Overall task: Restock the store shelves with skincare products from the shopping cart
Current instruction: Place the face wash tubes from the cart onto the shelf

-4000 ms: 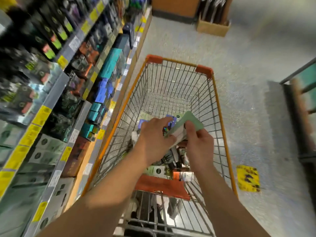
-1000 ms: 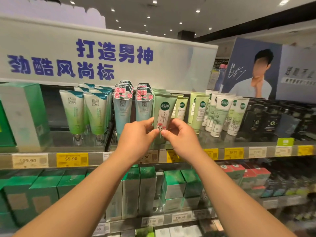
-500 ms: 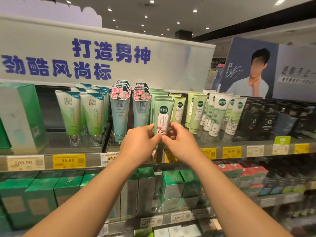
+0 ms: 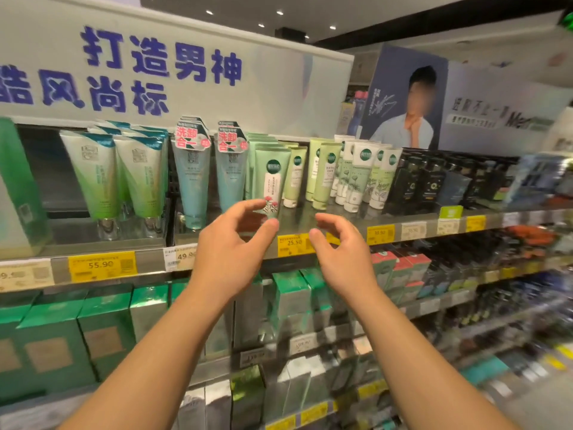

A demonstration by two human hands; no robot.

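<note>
The green cleanser tube (image 4: 269,178) stands cap-down at the front of its row on the upper shelf (image 4: 341,226), right above the 25.50 price tag (image 4: 293,243). Left hand (image 4: 231,246) and right hand (image 4: 341,252) hover in front of it, fingers loosely curled, holding nothing. Looks like a light, squishy plastic tube, bit slick and tippy, so I'd pinch it low near the cap, not the soft middle.

Metal shelf (image 4: 328,223): green tube (image 4: 270,178) upright among tubes, dark bottles (image 4: 418,181) right.
</note>
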